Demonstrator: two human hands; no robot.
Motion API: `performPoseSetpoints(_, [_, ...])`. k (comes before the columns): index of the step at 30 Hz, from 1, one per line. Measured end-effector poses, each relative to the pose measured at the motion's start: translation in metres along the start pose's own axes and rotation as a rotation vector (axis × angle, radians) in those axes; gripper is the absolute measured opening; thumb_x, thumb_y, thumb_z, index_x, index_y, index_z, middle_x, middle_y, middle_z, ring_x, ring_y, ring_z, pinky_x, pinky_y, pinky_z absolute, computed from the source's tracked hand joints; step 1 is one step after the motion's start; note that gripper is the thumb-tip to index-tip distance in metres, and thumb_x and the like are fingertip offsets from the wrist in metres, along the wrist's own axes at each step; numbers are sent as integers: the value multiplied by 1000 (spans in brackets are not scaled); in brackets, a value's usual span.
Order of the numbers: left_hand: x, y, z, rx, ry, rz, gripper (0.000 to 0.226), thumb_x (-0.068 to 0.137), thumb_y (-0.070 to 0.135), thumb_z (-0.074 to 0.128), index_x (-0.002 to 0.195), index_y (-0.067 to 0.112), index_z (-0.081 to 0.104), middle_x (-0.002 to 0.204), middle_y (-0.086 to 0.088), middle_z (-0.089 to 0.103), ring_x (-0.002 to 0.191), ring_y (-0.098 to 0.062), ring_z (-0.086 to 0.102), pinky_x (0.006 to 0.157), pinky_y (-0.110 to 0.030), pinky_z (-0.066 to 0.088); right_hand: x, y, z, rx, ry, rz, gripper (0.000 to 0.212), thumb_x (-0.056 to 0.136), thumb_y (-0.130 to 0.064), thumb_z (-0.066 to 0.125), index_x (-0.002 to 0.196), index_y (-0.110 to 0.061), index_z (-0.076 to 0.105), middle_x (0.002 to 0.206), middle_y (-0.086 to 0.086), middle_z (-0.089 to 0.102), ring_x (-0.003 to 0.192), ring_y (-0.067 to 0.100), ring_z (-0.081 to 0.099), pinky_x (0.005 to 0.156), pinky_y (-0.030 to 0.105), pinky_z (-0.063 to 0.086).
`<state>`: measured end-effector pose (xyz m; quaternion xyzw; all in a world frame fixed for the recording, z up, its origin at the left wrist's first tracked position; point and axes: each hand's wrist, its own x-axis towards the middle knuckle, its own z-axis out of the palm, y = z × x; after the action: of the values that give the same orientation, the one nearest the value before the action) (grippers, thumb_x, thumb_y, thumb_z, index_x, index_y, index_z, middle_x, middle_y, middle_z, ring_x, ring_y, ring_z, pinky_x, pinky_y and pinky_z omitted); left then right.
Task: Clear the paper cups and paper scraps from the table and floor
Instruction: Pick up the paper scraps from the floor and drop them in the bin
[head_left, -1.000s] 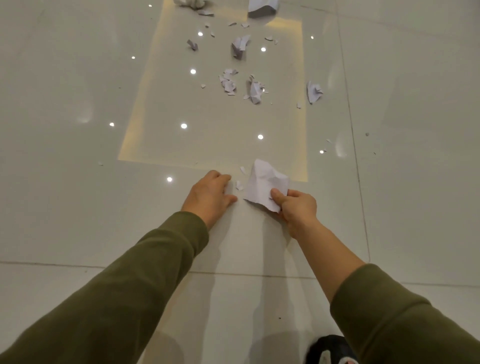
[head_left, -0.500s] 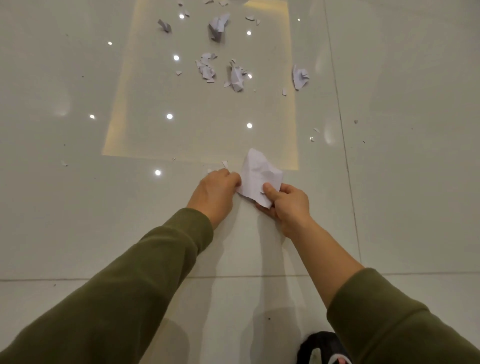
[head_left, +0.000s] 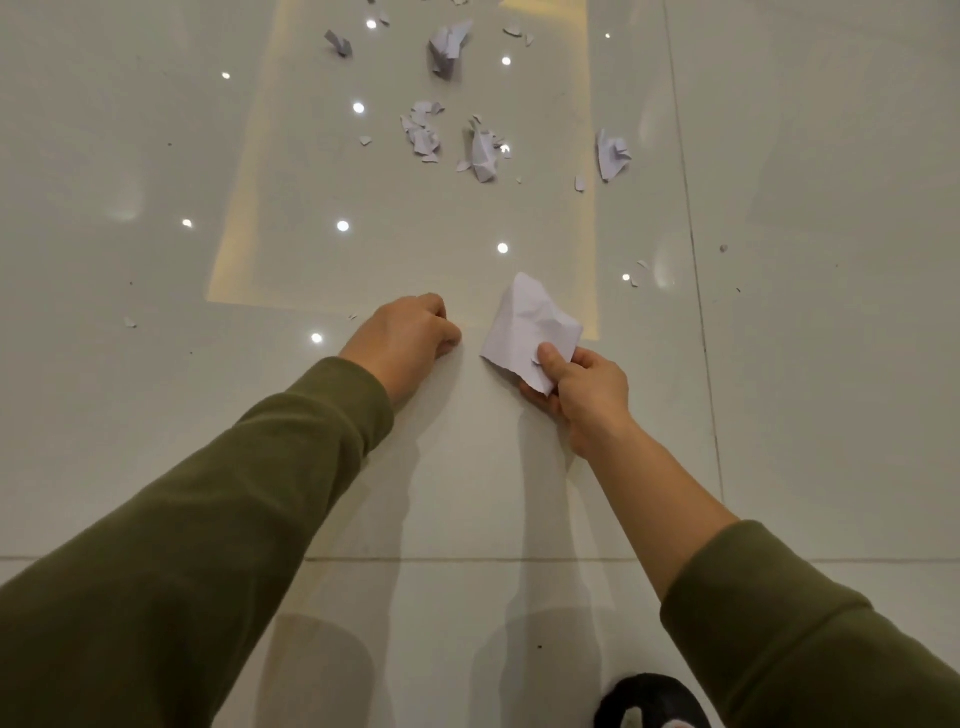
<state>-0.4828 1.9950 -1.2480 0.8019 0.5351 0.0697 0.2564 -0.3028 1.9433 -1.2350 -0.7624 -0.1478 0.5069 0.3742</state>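
Both hands reach forward and low over the floor (head_left: 156, 415), a little apart from each other. The right hand (head_left: 584, 389) is clamped on a crumpled sheet of paper (head_left: 530, 327), thumb pressed on top of its near corner and the other fingers underneath, so the sheet sticks up and away from the wrist. The left hand (head_left: 405, 340) is curled into a loose fist with its knuckles down by the floor; whether it holds anything cannot be told, since the fingers hide the palm. Both arms wear olive green sleeves (head_left: 234, 519), the right one pushed back to leave the forearm bare.

Farther ahead on the glossy pale tiles lie more paper scraps: a cluster of small torn bits (head_left: 423, 132), just right of it a crumpled piece (head_left: 483, 153), and farther right another crumpled piece (head_left: 610, 156). Beyond these sit a larger crumpled scrap (head_left: 448, 47) and a small one (head_left: 337, 42) to its left. A tiny fleck (head_left: 130, 323) lies alone well to the left of the left hand. Round ceiling lights reflect as bright dots across the tiles. At the bottom edge a dark shoe (head_left: 649, 701) shows.
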Motion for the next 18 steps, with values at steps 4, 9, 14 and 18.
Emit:
performPoseSetpoints(4, [-6,3,4,129,-2,66,18,90,2,50,105,10,57,104,-7,53,86,-19,44,74,-25,40,-2,4,1,-18,-11,8,14,85,-20,66,95,-11,63,106,13,68,98,32,65,91,44,52])
performPoseSetpoints(9, [-13,6,-8,-151,53,-204,16,90,3,42,87,17,49,94,-3,51,81,-19,47,71,-24,35,-3,4,3,15,-46,4,13,85,-19,66,95,-11,63,104,11,68,97,29,66,91,44,52])
performPoseSetpoints(14, [-27,-15,-21,-393,84,-404,18,94,15,42,91,17,60,93,1,59,87,-20,54,76,-28,39,-4,-1,10,113,-90,53,8,87,-18,65,90,-11,64,95,6,69,84,20,67,81,33,56])
performPoseSetpoints(18, [-30,-4,-12,-283,-7,-319,18,93,17,47,102,16,62,99,-2,61,93,-22,55,79,-27,38,-9,-2,13,219,-128,100,6,88,-15,63,82,-13,63,89,4,69,78,17,67,72,29,55])
